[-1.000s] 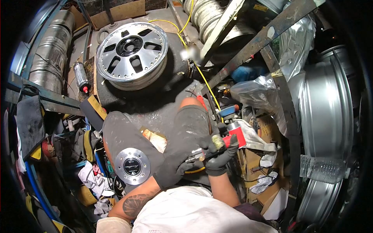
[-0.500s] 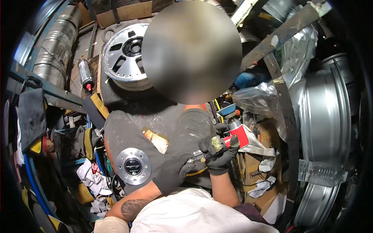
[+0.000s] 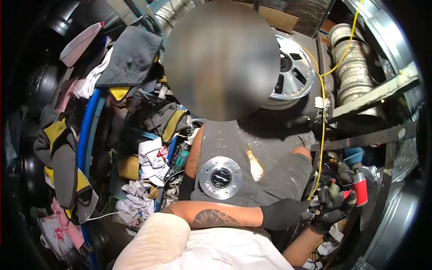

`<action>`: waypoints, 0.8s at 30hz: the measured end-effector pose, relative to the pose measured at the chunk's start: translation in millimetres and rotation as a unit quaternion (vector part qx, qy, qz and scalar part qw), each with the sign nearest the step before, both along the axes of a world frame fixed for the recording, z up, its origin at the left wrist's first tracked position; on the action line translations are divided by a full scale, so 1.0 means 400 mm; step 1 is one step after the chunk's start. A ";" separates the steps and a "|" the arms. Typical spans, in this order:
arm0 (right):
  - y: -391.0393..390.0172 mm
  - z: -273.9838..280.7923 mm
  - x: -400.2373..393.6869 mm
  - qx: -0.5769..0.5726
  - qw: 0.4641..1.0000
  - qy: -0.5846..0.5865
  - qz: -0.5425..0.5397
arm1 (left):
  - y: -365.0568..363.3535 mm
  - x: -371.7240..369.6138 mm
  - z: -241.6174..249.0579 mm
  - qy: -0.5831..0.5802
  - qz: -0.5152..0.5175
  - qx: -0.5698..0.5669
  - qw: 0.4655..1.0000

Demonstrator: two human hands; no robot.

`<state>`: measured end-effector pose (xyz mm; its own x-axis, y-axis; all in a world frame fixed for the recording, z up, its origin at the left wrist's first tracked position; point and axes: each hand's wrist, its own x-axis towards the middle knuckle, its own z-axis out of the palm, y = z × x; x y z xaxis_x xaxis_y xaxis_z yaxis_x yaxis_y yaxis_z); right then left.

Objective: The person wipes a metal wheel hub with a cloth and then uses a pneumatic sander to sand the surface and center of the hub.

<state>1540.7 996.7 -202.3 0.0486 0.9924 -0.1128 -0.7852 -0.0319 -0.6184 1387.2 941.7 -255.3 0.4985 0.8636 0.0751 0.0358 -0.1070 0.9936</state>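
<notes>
My gloved right hand [image 3: 334, 208] is wrapped around a red air sander [image 3: 360, 189] with a blue round pad [image 3: 353, 155]. My gloved left hand [image 3: 288, 213] reaches across my body from the left, its fingers closed at the metal air-hose coupling [image 3: 314, 204] at the back of the sander. The exact finger grip there is partly hidden. A silver wheel center cap [image 3: 220, 177] with holes around its rim and a dark middle lies on my thigh, apart from both hands.
A polished alloy wheel [image 3: 297, 78] sits ahead, partly behind a blurred disc. A yellow hose [image 3: 322, 130] runs down to the right. White rags [image 3: 152, 159] and blue pipes [image 3: 87, 130] crowd the left. A metal bar [image 3: 364, 137] crosses at right.
The view has swung left, so my lap, the wheel and the sander appear farther right. Both hands stay at the sander and its coupling; the center cap remains on my thigh.
</notes>
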 end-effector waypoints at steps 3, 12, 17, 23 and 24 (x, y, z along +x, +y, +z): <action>-0.001 -0.097 0.061 0.010 0.992 -0.039 0.122 | -0.013 -0.021 -0.044 0.098 -0.081 0.045 0.991; -0.010 -0.161 0.191 -0.164 0.953 -0.098 0.235 | -0.093 -0.257 -0.034 0.110 -0.094 0.063 0.987; 0.014 -0.070 0.138 -0.269 0.884 -0.253 0.285 | -0.063 -0.309 -0.017 0.130 -0.075 0.023 0.989; 0.043 0.041 0.052 -0.216 0.778 -0.458 0.372 | 0.014 -0.311 0.016 0.056 0.036 -0.137 0.988; 0.041 0.038 0.044 -0.127 0.730 -0.543 0.395 | 0.031 -0.306 0.025 0.027 0.044 -0.188 0.981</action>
<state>1558.3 1013.1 -187.0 -0.3295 0.7134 -0.6185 0.4893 -0.4312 -0.7581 1264.7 954.0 -245.4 0.4147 0.8654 -0.2812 0.0816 0.2725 0.9587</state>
